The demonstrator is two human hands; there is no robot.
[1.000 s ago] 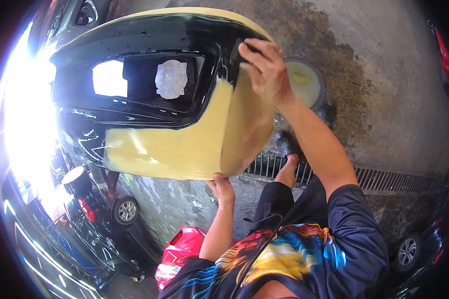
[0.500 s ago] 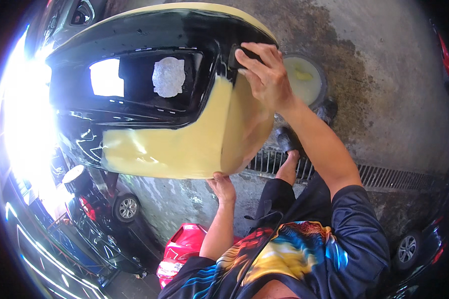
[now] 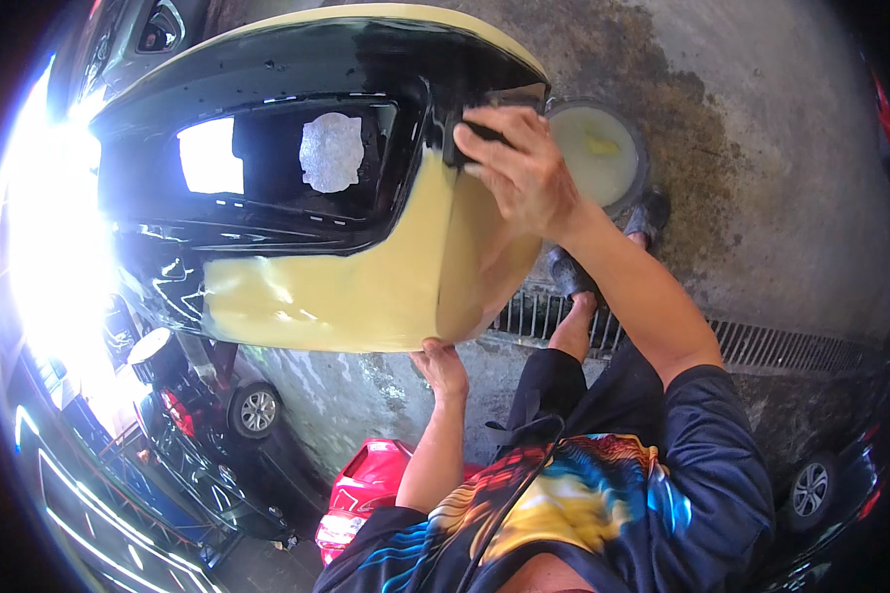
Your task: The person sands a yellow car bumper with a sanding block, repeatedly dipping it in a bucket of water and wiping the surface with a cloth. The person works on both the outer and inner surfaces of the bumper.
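A large car bumper (image 3: 336, 306), glossy black with wide matte yellow patches, fills the upper left and middle of the head view. My right hand (image 3: 524, 168) is closed round a small dark sanding pad (image 3: 455, 146). It presses the pad on the bumper's right corner, where black meets yellow beside the recessed opening. At the near lower edge my left hand (image 3: 442, 373) grips the bumper. Its thumb lies along the rim, and its other fingers are partly hidden under the edge.
A round bucket (image 3: 644, 163) of cloudy liquid, with a yellow lump in it, stands right of the bumper. A metal drain grate (image 3: 761, 346) crosses the wet concrete floor. A red glossy vehicle part (image 3: 361, 484) lies lower left; a dark car's wheel (image 3: 256, 410) is behind it.
My right hand has slid a little left and down along the bumper's corner with the sanding pad. The left hand keeps its place on the lower edge.
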